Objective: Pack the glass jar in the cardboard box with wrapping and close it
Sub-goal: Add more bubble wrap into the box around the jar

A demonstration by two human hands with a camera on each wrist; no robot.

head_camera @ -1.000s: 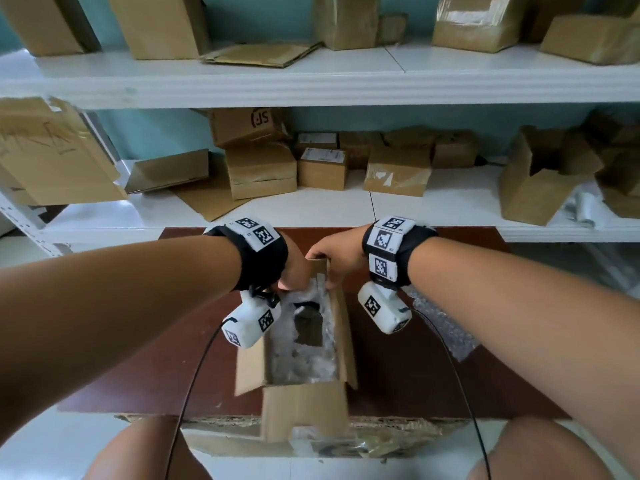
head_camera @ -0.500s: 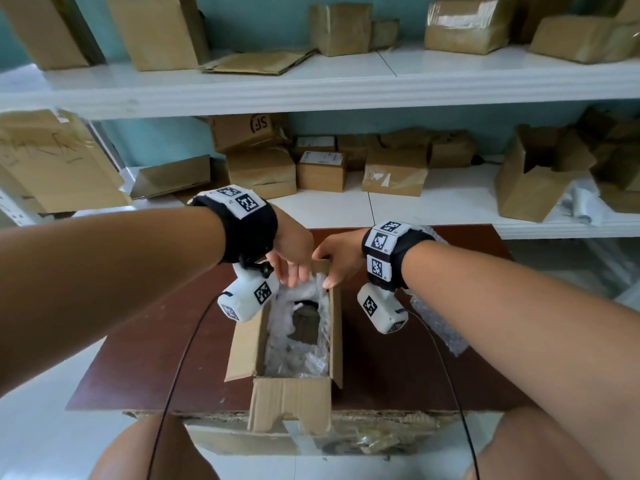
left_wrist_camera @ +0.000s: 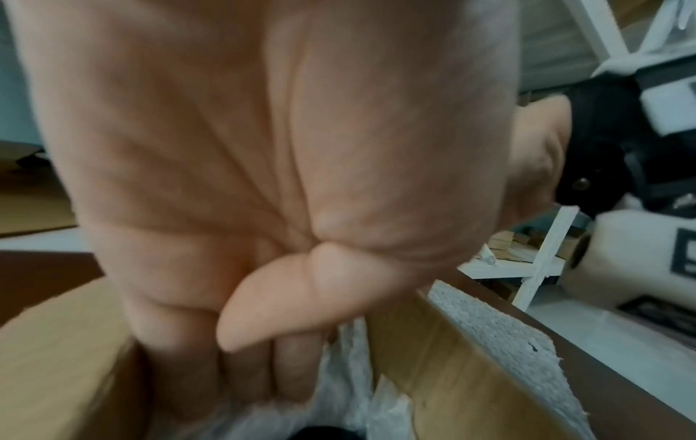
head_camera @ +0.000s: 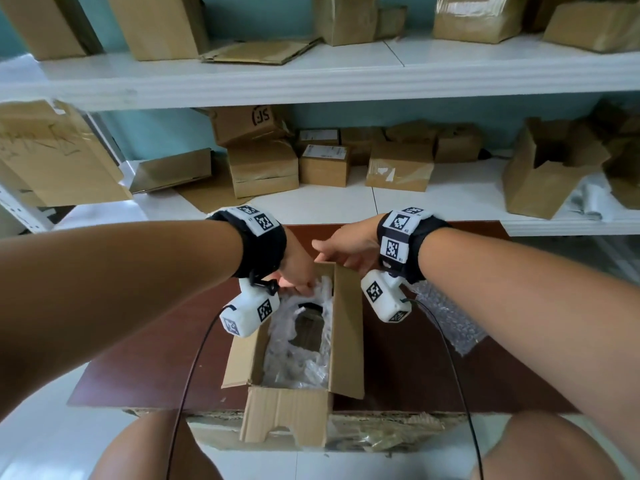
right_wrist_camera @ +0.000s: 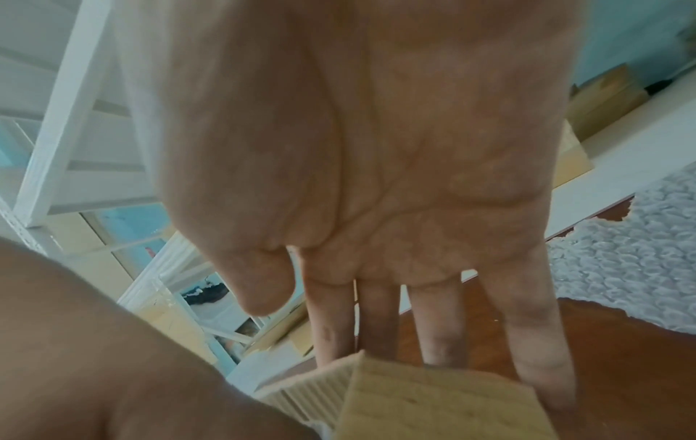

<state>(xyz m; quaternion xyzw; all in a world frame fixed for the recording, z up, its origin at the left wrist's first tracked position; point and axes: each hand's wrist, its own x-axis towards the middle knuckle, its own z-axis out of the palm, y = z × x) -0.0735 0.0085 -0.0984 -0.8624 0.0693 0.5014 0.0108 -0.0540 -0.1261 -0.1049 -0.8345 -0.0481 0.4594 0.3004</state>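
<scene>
Left fingers [left_wrist_camera: 290, 369] were curled down into the box, thumb folded across them, bunched against the bubble wrap [left_wrist_camera: 346, 384]; whether they truly pinched it, the left wrist view didn't settle. Only that view showed the fold of the thumb; from the head camera the left hand [head_camera: 298, 271] simply dipped into the far end of the cardboard box [head_camera: 287, 410]. Right fingers [right_wrist_camera: 444, 327] were straight and spread, released, laid behind the far right corner of the box flap [right_wrist_camera: 414, 396], a detail the head view hid under the right hand [head_camera: 349, 247]. From above, the glass jar [head_camera: 306, 327] lay inside the box, dark lid toward the hands, nested in wrap. The box sat near the counter's [head_camera: 415, 368] front edge, its near flap hanging over it. A loose bubble wrap sheet [head_camera: 446, 317] lay on the counter right of the box.
</scene>
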